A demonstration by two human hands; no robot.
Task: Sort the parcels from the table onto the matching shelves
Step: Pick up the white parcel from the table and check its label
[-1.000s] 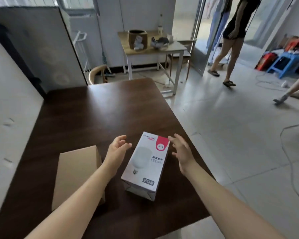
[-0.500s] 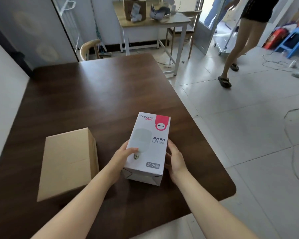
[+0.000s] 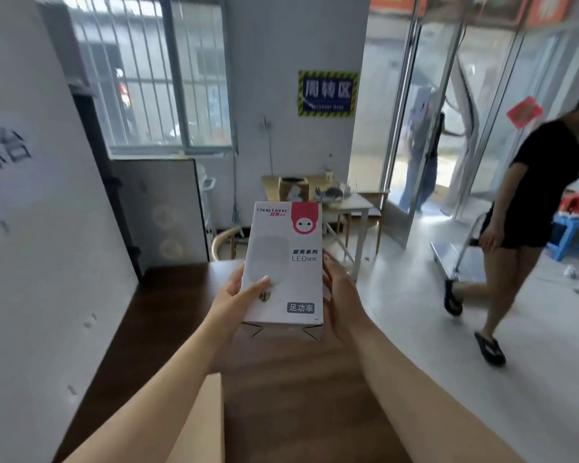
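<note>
A white LED bulb box (image 3: 283,262) with a red tab at its top stood upright in the air, held between both hands. The left grip (image 3: 234,295) clasped the box's lower left edge, thumb lying across the printed front. The right grip (image 3: 340,295) clasped the lower right edge, fingers wrapped round the side. Below both grips lay the dark wooden bench (image 3: 181,312), the box well clear of it. Nearer the wearer than the grips, under the left forearm, a plain cardboard parcel (image 3: 201,426) rested on the bench. Beyond the grips stood a small pale table (image 3: 355,203) and a blue wall sign (image 3: 327,93). Far right of the right grip, a person in black (image 3: 532,202) walked beside a platform trolley (image 3: 462,262).
</note>
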